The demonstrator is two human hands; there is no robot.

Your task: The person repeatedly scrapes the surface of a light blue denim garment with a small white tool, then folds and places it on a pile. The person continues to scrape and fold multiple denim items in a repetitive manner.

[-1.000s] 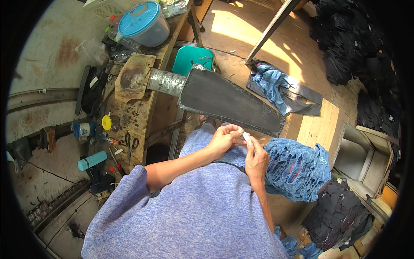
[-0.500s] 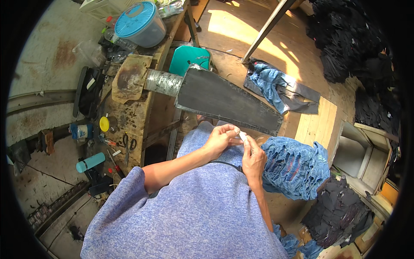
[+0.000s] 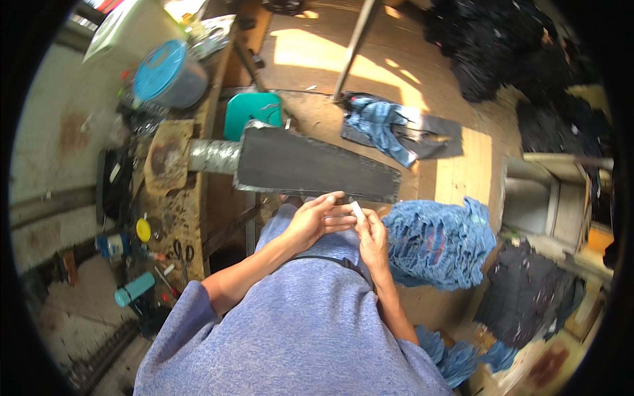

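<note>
A small white stick-like piece (image 3: 357, 210) is pinched between the thumb and fingers of my right hand (image 3: 374, 244); its exact kind is too small to make out. My left hand (image 3: 316, 221) is just to its left, fingers stretched out and apart, with nothing visible in it. The left fingertips come close to the white piece; whether they touch it I cannot tell. Both hands are in front of my waist, just nearer than a dark, tapered padded board (image 3: 310, 165). To the right of my right hand is a large bundle of blue denim pieces (image 3: 439, 244).
At left, a worn wooden bench (image 3: 181, 211) carries scissors (image 3: 183, 252), a lidded tub (image 3: 173, 76) and a yellow-lidded jar (image 3: 144, 230). Denim trousers (image 3: 380, 125) lie beyond the board. Dark cloth piles (image 3: 528, 290) stand at right, beside an open wooden box (image 3: 531, 198).
My left hand has come away from the white piece, its fingers opening out. The right hand keeps hold of it. The whole view has shifted, so the surroundings sit farther left.
</note>
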